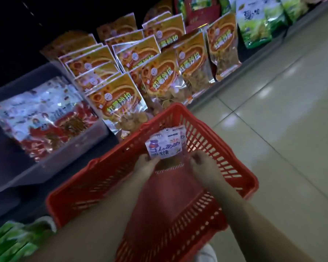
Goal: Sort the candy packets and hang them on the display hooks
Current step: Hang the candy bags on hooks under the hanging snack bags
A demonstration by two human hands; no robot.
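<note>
Nearest: green packs (11, 241) bottom-left, plus the edge of a shoe (206, 252). Both forearms reach down into the red basket (240, 173).

L hand (145, 164) has its fingers curled on the lower-left edge of a small stack of candy packets (165, 147). It holds them upright inside the basket, twd the far wall. R hand (202, 163) sits loosely curled just right of the stack; can't tell if it pinches a pkt or nothing.

Beyond: grey bin (45, 167) w/ white-red bags, then rows of orange snack bags (159, 76), and green bags (254, 25) far right. No display hooks in view.

Risks, as I judge them:
- The stack is gripped by one edge only, so pkts may fan out & slip back into the basket, undoing the sort.
- Corners could snag in the basket slots on the way out.
- Dim light + small print mean similar pkts could get mixed.
</note>
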